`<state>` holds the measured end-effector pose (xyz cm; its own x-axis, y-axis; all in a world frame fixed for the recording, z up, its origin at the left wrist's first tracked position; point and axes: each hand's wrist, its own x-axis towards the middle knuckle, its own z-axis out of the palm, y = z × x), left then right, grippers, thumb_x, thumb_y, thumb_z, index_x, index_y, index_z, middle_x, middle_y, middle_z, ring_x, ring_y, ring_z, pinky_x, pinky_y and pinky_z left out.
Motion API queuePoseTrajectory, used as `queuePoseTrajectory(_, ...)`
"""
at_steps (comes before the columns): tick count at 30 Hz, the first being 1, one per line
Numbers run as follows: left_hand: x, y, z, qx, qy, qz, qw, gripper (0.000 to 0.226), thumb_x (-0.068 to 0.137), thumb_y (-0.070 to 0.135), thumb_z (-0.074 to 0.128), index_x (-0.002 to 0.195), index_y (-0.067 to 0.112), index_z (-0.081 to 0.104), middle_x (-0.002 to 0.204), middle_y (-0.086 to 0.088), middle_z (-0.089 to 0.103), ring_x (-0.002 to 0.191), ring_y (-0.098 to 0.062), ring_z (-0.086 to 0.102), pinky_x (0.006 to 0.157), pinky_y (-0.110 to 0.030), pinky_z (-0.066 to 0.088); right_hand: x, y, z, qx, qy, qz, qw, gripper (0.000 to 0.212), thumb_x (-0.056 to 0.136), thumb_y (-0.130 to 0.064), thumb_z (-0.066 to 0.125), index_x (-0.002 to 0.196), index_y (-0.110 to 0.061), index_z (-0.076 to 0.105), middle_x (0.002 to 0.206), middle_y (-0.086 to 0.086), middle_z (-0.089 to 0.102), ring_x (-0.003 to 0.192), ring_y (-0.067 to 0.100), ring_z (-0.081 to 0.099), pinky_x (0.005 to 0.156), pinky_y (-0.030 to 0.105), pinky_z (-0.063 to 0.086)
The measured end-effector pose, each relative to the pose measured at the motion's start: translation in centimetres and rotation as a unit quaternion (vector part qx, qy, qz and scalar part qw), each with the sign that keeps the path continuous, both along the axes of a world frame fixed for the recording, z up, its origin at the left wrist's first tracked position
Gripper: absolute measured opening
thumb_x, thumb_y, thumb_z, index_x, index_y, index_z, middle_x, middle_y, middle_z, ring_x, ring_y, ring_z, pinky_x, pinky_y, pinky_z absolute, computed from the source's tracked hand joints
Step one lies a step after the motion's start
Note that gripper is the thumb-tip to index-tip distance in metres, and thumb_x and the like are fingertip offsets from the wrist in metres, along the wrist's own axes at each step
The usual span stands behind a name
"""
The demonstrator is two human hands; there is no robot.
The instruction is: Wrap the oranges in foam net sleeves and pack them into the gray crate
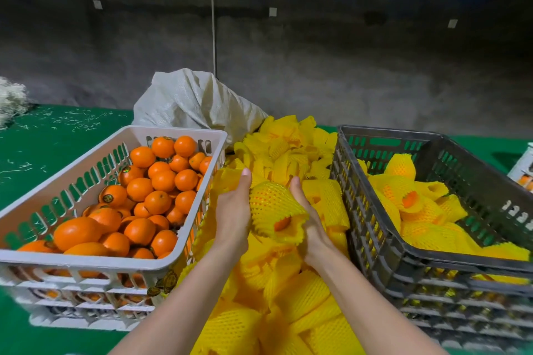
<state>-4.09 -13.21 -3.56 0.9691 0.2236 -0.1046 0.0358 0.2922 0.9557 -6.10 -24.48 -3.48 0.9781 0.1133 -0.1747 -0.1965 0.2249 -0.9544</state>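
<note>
An orange in a yellow foam net sleeve [271, 207] sits between my two hands above the pile of loose sleeves [282, 150]; the orange shows through the sleeve's open near end. My left hand [233, 210] cups its left side with the thumb pointing up. My right hand [305, 219] holds its right side and underside. The white crate [72, 179] at the left is full of bare oranges [161, 181]. The gray crate [450, 251] at the right holds several wrapped oranges [415, 202].
A white woven sack [196, 101] stands behind the sleeve pile. The green table [57, 130] is strewn with white shreds at the back left. Both crates sit on stacked crates. A small box [523, 173] peeks in at the far right.
</note>
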Motion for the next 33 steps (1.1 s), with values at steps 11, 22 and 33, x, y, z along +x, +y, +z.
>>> queuePoseTrajectory(11, 1.4, -0.4, -0.5, 0.128, -0.07, 0.132, 0.98, 0.06, 0.093, 0.04, 0.055, 0.046, 0.018, 0.026, 0.045, 0.001, 0.022, 0.045, -0.015, 0.02, 0.05, -0.031, 0.016, 0.2, 0.4, -0.7, 0.023, 0.037, -0.02, 0.999, 0.049, 0.073, -0.065, 0.054, 0.113, -0.037, 0.06, 0.109, -0.006, 0.067, 0.103, 0.015, 0.061, 0.095, 0.036, 0.047)
queuePoseTrajectory(22, 1.3, -0.6, 0.2, 0.063, -0.074, 0.0, 0.995, 0.054, 0.09, 0.046, 0.052, 0.049, 0.018, 0.032, 0.044, 0.002, 0.034, 0.043, -0.01, 0.032, 0.043, -0.024, 0.027, 0.5, -0.3, 0.5, 0.226, 0.042, -0.043, 0.972, 0.03, 0.092, -0.032, 0.046, 0.084, -0.015, 0.069, 0.073, 0.008, 0.069, 0.07, 0.021, 0.064, 0.067, 0.031, 0.049)
queuePoseTrajectory(33, 0.4, -0.3, 0.7, 0.0, 0.087, -0.19, 0.978, 0.058, 0.079, 0.068, 0.049, 0.092, 0.013, 0.065, 0.093, -0.01, 0.072, 0.09, -0.027, 0.065, 0.08, -0.041, 0.052, 1.1, -1.2, 0.3, 0.164, -0.078, -0.057, 0.982, 0.039, 0.092, -0.034, 0.043, 0.075, -0.018, 0.074, 0.073, 0.0, 0.071, 0.066, 0.012, 0.067, 0.056, 0.022, 0.053)
